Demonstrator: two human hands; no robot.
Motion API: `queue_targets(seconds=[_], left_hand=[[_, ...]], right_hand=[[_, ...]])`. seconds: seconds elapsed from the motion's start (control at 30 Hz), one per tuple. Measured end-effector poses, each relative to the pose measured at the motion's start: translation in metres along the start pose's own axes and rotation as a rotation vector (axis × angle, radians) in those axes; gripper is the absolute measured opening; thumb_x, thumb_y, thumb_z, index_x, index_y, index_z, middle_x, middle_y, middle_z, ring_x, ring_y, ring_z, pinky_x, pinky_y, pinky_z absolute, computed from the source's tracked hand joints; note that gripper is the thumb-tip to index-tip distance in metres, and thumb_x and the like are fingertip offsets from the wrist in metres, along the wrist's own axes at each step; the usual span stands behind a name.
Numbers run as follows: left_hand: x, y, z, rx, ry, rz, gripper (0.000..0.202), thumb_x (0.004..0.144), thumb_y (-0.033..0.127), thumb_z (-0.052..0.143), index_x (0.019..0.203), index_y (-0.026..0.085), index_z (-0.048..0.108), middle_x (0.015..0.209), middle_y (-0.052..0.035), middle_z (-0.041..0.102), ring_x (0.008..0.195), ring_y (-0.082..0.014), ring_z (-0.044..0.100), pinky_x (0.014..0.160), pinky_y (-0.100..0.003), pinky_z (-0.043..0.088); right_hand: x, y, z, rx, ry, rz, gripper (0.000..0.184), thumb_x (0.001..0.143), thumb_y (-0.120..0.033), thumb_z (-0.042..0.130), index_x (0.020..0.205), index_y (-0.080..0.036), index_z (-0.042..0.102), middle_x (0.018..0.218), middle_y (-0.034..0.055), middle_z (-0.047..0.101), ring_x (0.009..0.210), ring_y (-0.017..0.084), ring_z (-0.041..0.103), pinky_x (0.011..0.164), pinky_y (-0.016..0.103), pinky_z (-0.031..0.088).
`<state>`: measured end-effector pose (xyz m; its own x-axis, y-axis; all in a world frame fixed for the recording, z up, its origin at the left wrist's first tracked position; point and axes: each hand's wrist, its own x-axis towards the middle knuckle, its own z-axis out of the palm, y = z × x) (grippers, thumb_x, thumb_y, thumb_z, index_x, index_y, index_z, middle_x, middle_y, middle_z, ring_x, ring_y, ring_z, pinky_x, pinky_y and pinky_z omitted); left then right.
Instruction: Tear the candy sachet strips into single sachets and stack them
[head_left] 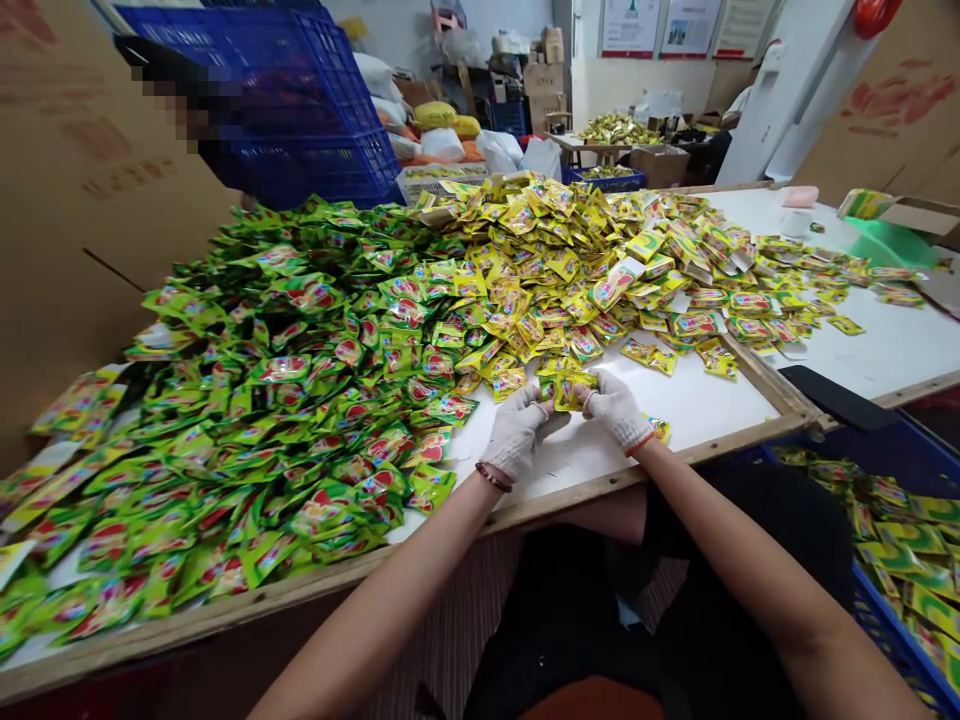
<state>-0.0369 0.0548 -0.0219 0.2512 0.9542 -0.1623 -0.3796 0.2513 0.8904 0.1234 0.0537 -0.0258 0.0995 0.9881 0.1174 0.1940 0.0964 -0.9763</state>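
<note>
My left hand [517, 435] and my right hand [615, 408], both in white knit gloves, meet over the white table board [675, 400]. Between their fingertips they pinch a small bunch of yellow sachets [566, 390]. A large heap of green sachets [292, 400] lies to the left of my hands, and a heap of yellow sachets [570, 260] spreads just beyond them. One loose yellow sachet [660, 430] sits beside my right wrist. The board's wooden rim [592, 490] runs below my forearms.
A blue plastic crate [892, 560] filled with yellow-green sachets stands at the lower right, below the table. Blue crates [277, 110] are stacked at the far left. A black flat object [836, 397] lies on the right corner of the frame. Bags and cartons crowd the room behind.
</note>
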Motion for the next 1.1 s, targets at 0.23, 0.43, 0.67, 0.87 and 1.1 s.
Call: queue_targets(seconds=[0.23, 0.43, 0.67, 0.87, 1.1], left_hand=[[-0.005, 0.005, -0.007, 0.042, -0.047, -0.093, 0.046, 0.063, 0.042, 0.083, 0.094, 0.015, 0.064, 0.092, -0.0094, 0.074, 0.083, -0.0227, 0.072, 0.073, -0.038, 0.062], [-0.004, -0.001, -0.013, 0.157, -0.066, -0.056, 0.050, 0.063, 0.046, 0.085, 0.097, 0.013, 0.069, 0.091, -0.0081, 0.073, 0.080, -0.0197, 0.070, 0.072, -0.034, 0.061], [-0.003, 0.002, -0.019, 0.498, -0.041, 0.060, 0.029, 0.073, 0.043, 0.073, 0.083, 0.016, 0.070, 0.080, -0.0039, 0.070, 0.072, -0.0170, 0.062, 0.064, -0.028, 0.051], [-0.003, 0.005, -0.011, 0.672, 0.018, 0.109, 0.021, 0.072, 0.036, 0.073, 0.072, 0.020, 0.060, 0.066, 0.0000, 0.064, 0.063, -0.0162, 0.057, 0.054, -0.025, 0.042], [-0.004, -0.010, -0.006, 0.607, -0.042, 0.060, 0.027, 0.078, 0.036, 0.063, 0.098, 0.021, 0.053, 0.080, -0.0007, 0.066, 0.060, -0.0141, 0.060, 0.055, -0.026, 0.048]], right_hand=[[-0.009, 0.003, -0.005, -0.077, -0.142, -0.067, 0.038, 0.075, -0.055, 0.066, 0.080, -0.018, 0.059, 0.062, -0.0025, 0.056, 0.056, 0.011, 0.046, 0.052, 0.024, 0.038], [-0.012, 0.004, -0.007, -0.238, -0.108, -0.128, 0.024, 0.078, -0.041, 0.065, 0.075, -0.019, 0.058, 0.068, -0.0012, 0.057, 0.065, 0.014, 0.049, 0.060, 0.025, 0.039], [-0.013, 0.005, 0.000, -0.237, -0.102, -0.058, 0.024, 0.075, -0.040, 0.067, 0.079, -0.020, 0.054, 0.070, -0.0020, 0.054, 0.066, 0.014, 0.049, 0.060, 0.025, 0.040], [-0.019, 0.003, 0.008, -0.143, -0.251, -0.046, 0.016, 0.082, -0.031, 0.055, 0.094, -0.021, 0.058, 0.085, 0.0020, 0.066, 0.077, 0.018, 0.060, 0.071, 0.029, 0.049], [0.056, -0.011, -0.049, -0.360, 0.030, -0.080, 0.019, 0.076, -0.023, 0.053, 0.092, -0.018, 0.063, 0.085, 0.0045, 0.069, 0.076, 0.018, 0.060, 0.069, 0.028, 0.049]])
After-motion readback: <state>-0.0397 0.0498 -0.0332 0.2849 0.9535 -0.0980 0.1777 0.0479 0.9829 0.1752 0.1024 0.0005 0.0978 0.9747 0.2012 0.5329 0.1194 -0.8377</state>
